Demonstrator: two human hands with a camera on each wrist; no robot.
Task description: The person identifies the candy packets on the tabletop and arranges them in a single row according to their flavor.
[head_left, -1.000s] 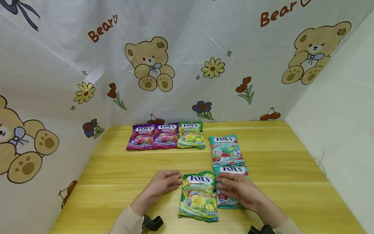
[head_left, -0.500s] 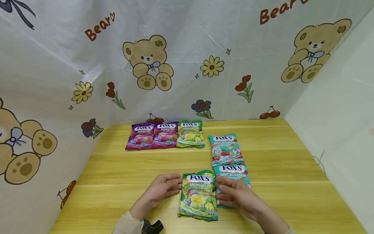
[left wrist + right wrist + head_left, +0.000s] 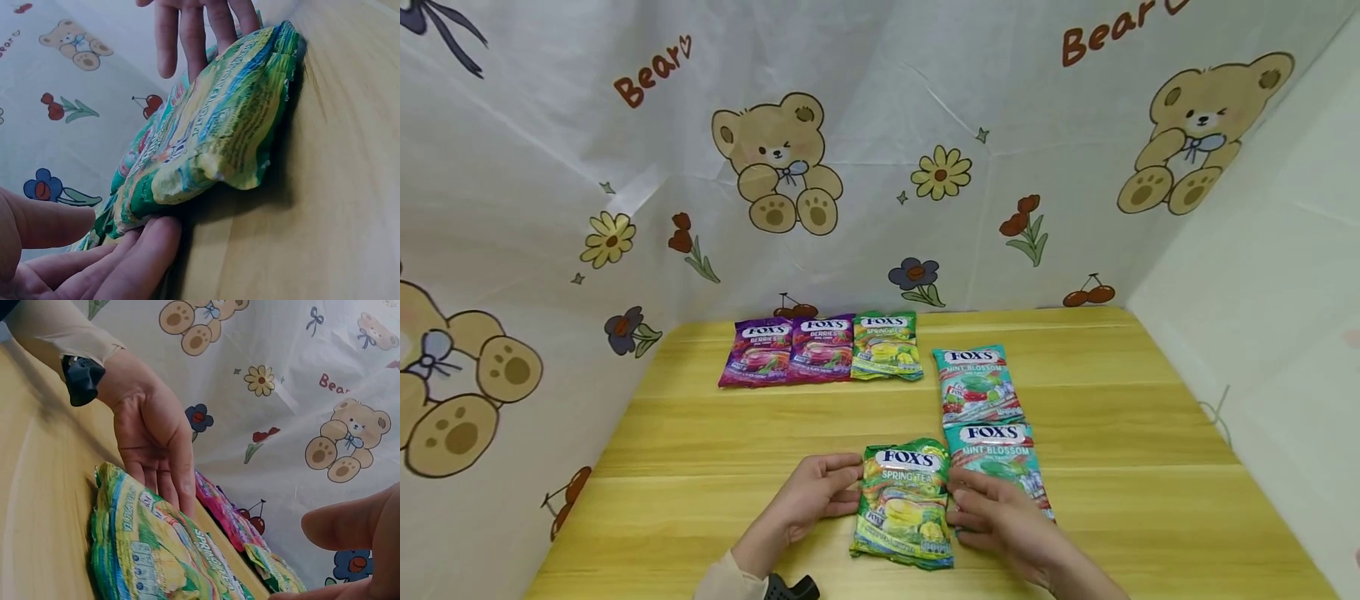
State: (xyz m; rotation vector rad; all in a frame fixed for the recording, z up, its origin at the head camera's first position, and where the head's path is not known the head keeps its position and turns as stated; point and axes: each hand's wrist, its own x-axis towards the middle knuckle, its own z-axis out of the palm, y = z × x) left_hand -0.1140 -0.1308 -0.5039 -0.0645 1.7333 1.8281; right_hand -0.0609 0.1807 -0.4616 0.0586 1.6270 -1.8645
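Observation:
In the head view a green and yellow Spring Tea candy bag [image 3: 904,508] lies face up on the table between my two hands. My left hand [image 3: 816,496] is at its left edge, fingers extended; in the left wrist view the left fingertips [image 3: 164,234] meet the bag's edge, with the thumb held apart. My right hand [image 3: 1000,521] is at its right edge, fingertips along the side, thumb apart in the right wrist view. That hand covers the lower part of a teal Mint Blossom candy bag [image 3: 996,454].
A second Mint Blossom bag [image 3: 976,383] lies just behind the first. Toward the back wall, two purple Berries bags [image 3: 760,354] and another Spring Tea bag [image 3: 886,348] form a row on the wooden table [image 3: 737,425]. A bear-print cloth [image 3: 865,108] hangs behind.
My right hand has shifted toward me along the bag's right edge, so more of the front Mint Blossom bag shows. The left hand stays at the left edge. The head view has shifted slightly.

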